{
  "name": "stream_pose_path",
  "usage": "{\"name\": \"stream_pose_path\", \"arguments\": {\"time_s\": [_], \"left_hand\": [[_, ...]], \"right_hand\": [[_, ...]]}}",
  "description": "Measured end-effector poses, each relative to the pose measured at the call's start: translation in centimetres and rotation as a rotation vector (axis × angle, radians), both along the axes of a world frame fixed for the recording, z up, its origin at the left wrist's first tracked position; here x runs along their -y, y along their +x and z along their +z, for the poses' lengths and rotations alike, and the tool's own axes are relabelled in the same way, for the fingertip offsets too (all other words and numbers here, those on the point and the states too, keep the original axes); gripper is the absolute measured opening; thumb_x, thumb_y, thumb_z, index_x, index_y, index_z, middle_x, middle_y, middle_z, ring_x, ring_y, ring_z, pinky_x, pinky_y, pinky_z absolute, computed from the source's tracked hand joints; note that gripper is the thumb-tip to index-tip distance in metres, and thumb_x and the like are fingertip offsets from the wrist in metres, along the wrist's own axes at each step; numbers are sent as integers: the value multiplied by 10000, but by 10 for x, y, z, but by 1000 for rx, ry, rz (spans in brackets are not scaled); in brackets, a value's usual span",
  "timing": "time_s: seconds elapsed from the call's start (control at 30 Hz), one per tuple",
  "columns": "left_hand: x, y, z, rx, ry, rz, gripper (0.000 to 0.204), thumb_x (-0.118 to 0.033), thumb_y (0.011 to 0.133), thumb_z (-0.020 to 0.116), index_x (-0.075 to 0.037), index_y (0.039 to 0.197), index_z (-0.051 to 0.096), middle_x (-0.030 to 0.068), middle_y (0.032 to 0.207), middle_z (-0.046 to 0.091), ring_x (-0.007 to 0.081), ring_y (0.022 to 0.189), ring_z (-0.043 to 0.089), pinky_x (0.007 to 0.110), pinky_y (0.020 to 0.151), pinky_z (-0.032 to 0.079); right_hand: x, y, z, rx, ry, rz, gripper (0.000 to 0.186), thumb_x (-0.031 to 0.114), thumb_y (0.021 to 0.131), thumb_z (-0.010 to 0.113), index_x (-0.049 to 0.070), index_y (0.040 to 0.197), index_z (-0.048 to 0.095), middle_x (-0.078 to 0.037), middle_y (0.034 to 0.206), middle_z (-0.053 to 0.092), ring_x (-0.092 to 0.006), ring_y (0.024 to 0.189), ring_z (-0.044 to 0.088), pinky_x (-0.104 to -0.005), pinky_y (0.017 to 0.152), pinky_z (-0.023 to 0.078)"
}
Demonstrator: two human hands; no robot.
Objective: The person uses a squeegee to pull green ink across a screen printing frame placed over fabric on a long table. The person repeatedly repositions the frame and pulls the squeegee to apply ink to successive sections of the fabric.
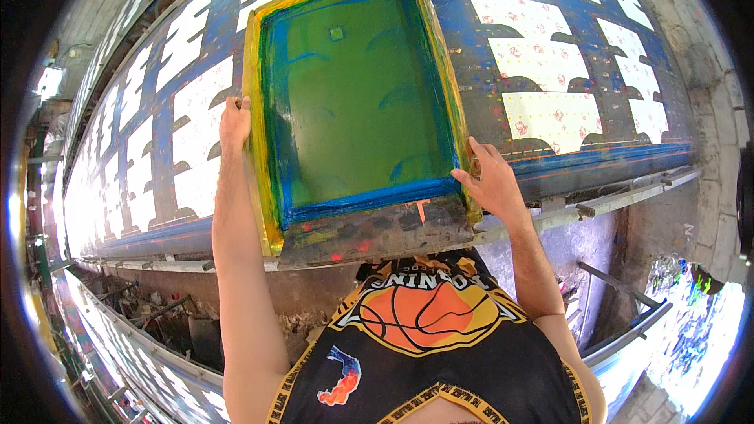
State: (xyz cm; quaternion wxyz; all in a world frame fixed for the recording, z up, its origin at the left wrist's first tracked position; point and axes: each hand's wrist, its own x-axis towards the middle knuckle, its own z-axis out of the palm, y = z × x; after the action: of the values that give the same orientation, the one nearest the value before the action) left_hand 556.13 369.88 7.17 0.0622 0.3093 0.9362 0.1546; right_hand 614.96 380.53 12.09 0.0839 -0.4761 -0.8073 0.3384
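Note:
A large screen printing frame (pixel 357 122) lies over the long printing table (pixel 597 159) in front of me. Its mesh is green with blue smears, and its rim is stained yellow, green and blue. Along the near end runs a dark, paint-marked strip (pixel 369 234). My left hand (pixel 235 122) is closed on the frame's left side, about halfway up. Lower down, near the near right corner, my right hand (pixel 491 179) grips the opposite side, its thumb over the rim and its other fingers partly hidden. Faint dark curved shapes show through the mesh.
White cut fabric pieces (pixel 546 59) with small reddish prints lie in rows on the table, right of the frame. More white pieces (pixel 192 110) lie to the left. A metal rail (pixel 550 221) follows the near edge. Another table with white pieces (pixel 133 345) stands at lower left.

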Motion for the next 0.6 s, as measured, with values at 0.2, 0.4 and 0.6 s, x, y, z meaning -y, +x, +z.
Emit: {"name": "stream_pose_path", "arguments": {"time_s": [0.2, 0.4, 0.6], "left_hand": [[-1, 4, 8, 66, 28, 3, 528, -500, 1120, 544, -37, 1362, 616, 219, 1307, 752, 413, 1223, 710, 528, 1041, 526], [3, 1, 1, 49, 35, 19, 522, -496, 1112, 565, -41, 1361, 626, 221, 1271, 761, 415, 1190, 715, 522, 1010, 535], [5, -21, -11, 95, 84, 13, 549, -519, 1089, 604, -54, 1378, 628, 223, 1242, 763, 397, 1174, 724, 491, 1009, 536]], "right_hand": [[4, -8, -18, 70, 58, -61, 684, 290, 917, 835, 0, 1488, 596, -244, 1318, 678, -459, 1220, 670, -539, 1014, 559], [6, -19, 0, 88, 89, -86, 554, 205, 844, 809, -6, 1337, 667, -216, 1167, 698, -446, 1085, 700, -533, 910, 580], [4, -12, 27, -68, 173, -45, 520, 221, 830, 791, -20, 1281, 695, -204, 1112, 700, -434, 1012, 716, -520, 865, 596]]}}
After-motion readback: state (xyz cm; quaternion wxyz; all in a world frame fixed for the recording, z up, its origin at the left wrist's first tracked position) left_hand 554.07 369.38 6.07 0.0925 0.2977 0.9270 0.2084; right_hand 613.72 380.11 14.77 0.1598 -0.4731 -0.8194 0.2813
